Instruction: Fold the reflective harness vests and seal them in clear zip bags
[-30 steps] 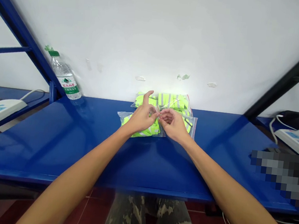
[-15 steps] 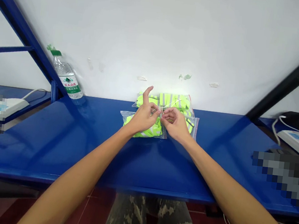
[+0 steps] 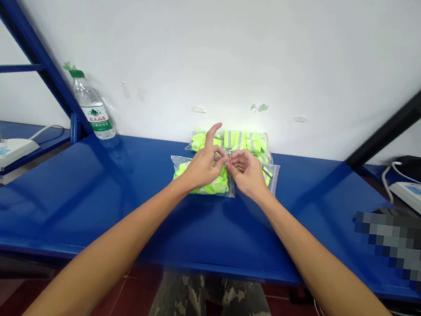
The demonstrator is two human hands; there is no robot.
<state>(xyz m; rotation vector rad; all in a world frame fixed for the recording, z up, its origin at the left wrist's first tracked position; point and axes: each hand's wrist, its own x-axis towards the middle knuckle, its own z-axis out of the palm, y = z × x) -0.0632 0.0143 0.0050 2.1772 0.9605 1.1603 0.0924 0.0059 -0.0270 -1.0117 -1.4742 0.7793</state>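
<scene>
Both of my hands meet above a cluster of clear plastic bags holding folded neon-yellow garments with silver-grey strips. My left hand [image 3: 204, 167] has thumb and a finger pinched together and its index finger raised. Facing it, my right hand [image 3: 247, 174] pinches at the same spot. Something thin and small lies between the fingertips, too small to make out. The near left bag [image 3: 213, 186] rests partly under my left hand. Behind are the back left bag [image 3: 200, 139] and the back right bag [image 3: 248, 141]. My right hand partly covers the near right bag [image 3: 273, 178].
The bags lie on a blue table [image 3: 113, 208] against a white wall [image 3: 193, 39]. A water bottle [image 3: 96, 112] with a green cap stands at the back left. Blue frame posts rise at the left, dark ones at the right. White devices with cables sit beyond both sides.
My left index finger has tilted slightly to the right. Both hands keep their pinch at the same spot, and the bags lie as before.
</scene>
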